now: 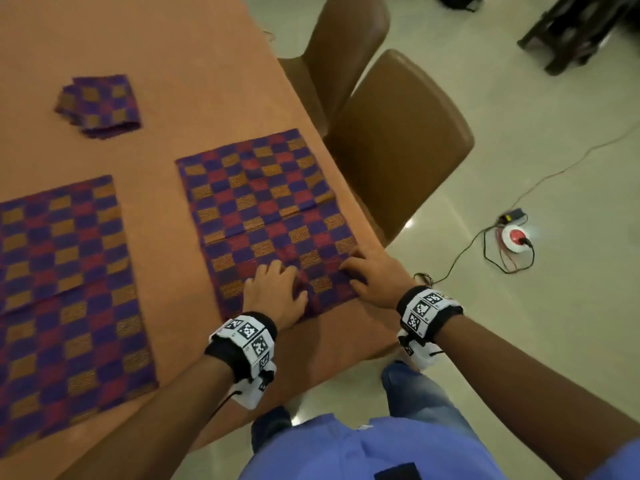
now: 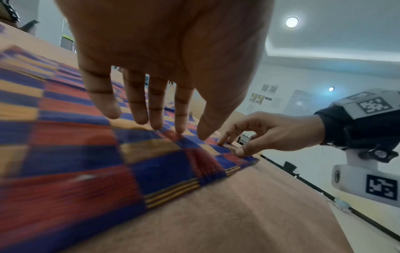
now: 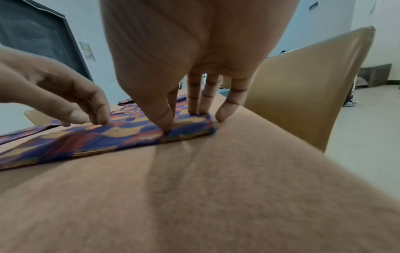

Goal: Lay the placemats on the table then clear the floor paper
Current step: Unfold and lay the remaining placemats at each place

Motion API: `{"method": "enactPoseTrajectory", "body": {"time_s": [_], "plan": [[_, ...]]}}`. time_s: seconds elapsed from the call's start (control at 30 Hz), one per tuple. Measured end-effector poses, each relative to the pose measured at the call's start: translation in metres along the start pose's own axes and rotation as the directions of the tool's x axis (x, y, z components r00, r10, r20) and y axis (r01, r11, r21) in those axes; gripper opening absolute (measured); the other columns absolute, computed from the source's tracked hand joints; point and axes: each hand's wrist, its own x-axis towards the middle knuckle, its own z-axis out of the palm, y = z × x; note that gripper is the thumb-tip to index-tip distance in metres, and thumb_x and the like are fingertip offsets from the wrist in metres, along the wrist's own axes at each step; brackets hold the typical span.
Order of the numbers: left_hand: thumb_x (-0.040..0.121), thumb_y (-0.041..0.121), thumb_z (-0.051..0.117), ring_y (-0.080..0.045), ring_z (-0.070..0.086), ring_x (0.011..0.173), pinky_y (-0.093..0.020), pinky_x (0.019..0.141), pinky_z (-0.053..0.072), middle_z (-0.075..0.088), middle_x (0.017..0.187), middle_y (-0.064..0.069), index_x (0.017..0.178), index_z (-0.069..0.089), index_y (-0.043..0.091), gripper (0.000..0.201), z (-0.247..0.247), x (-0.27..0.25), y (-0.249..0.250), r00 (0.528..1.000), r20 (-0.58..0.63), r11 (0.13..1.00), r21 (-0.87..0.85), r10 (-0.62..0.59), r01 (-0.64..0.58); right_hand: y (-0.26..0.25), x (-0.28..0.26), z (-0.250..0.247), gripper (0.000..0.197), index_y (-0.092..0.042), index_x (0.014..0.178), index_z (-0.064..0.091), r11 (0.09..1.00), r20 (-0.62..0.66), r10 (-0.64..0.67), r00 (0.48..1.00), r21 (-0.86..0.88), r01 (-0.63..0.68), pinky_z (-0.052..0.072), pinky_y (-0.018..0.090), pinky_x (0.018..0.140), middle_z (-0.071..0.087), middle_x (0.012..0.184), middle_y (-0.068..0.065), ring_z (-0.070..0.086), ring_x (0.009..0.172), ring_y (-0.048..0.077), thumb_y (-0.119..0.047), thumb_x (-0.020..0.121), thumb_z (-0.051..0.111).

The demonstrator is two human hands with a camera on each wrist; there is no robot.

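Observation:
A checked purple, red and orange placemat (image 1: 263,202) lies unfolded at the table's right edge, with fold creases across it. My left hand (image 1: 273,285) rests on its near edge; in the left wrist view the straight fingers (image 2: 138,106) touch the placemat (image 2: 75,137). My right hand (image 1: 369,271) presses the near right corner, and in the right wrist view its fingers (image 3: 194,99) and thumb bear down on the placemat (image 3: 97,137). A second placemat (image 1: 65,278) lies flat to the left. A folded stack of placemats (image 1: 98,105) sits farther back. No floor paper shows.
The table (image 1: 166,57) has an orange-brown cloth. Two brown chairs (image 1: 398,140) (image 1: 346,39) stand pushed in at its right side. On the pale tiled floor lie a red and white cable reel (image 1: 516,239) with trailing cords, and dark furniture (image 1: 581,29) stands at the far right.

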Motion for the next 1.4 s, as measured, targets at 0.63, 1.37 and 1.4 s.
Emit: {"method": "enactPoseTrajectory", "body": {"time_s": [0.63,1.37,1.4], "plan": [[0.086,0.040,0.062,-0.015,0.058,0.094,-0.038,0.085,0.051,0.058,0.103,0.004,0.110,0.058,0.024,0.029,-0.005,0.190,0.317,0.981,0.026,0.925,-0.331,-0.190,0.188,0.335,0.049,-0.180,0.024,-0.022,0.103,0.072,0.960,-0.207,-0.280,0.937,-0.058,0.275,0.051,0.043,0.078,0.065,0.114,0.001,0.057,0.103,0.026,-0.026,0.083,0.060],[0.088,0.015,0.064,-0.019,0.061,0.091,-0.037,0.081,0.052,0.062,0.100,-0.002,0.099,0.062,0.022,0.013,-0.185,0.536,0.327,0.833,-0.162,0.578,-0.788,-0.529,0.214,0.441,0.407,-0.353,0.032,-0.021,0.118,0.065,0.705,0.118,-0.706,0.698,0.027,0.708,0.050,0.040,0.084,0.056,0.123,0.007,0.052,0.108,0.027,-0.023,0.086,0.059],[0.088,0.016,0.064,-0.018,0.061,0.094,-0.037,0.083,0.052,0.059,0.103,0.000,0.102,0.061,0.021,0.016,-0.198,0.553,0.328,0.839,-0.189,0.614,-0.763,-0.511,0.201,0.448,0.428,-0.363,0.034,-0.021,0.120,0.064,0.699,0.112,-0.712,0.693,0.028,0.714,0.049,0.039,0.086,0.055,0.126,0.007,0.052,0.111,0.027,-0.023,0.086,0.058]]}}
